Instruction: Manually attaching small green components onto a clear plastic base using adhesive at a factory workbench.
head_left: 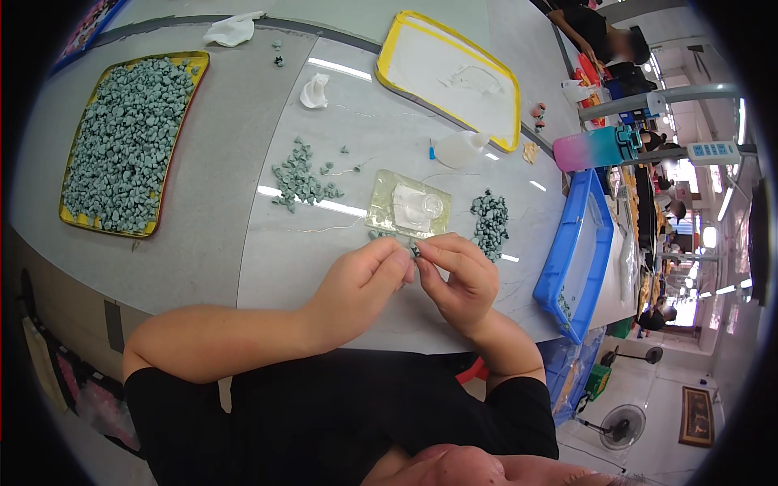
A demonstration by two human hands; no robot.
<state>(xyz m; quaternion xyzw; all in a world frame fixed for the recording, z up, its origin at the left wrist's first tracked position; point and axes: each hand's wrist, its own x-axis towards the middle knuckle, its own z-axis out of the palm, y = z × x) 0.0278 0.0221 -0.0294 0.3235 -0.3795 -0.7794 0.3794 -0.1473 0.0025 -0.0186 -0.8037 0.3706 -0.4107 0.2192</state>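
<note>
Near the front of the table, my two hands meet with their fingertips pinched together. Between them is a tiny dark-green piece (415, 252), too small to make out its kind. My left hand (361, 287) is curled, thumb against forefinger, on one side of it. My right hand (463, 279) pinches it from the other side. Just beyond lies a clear yellowish mat (380, 202), bearing a folded white tissue (403, 212) and a small clear glass dish (431, 206). Loose pale-green pieces (300, 174) lie to the left; a darker green heap (490, 225) sits beside my right hand.
At far left stands a yellow-rimmed tray (200, 61) heaped with green pieces. A squeeze bottle (460, 150), a crumpled tissue (314, 91) and a yellow-edged white tray (389, 44) lie farther back. To the right are a blue bin (553, 279) and a pink-and-teal water bottle (587, 150).
</note>
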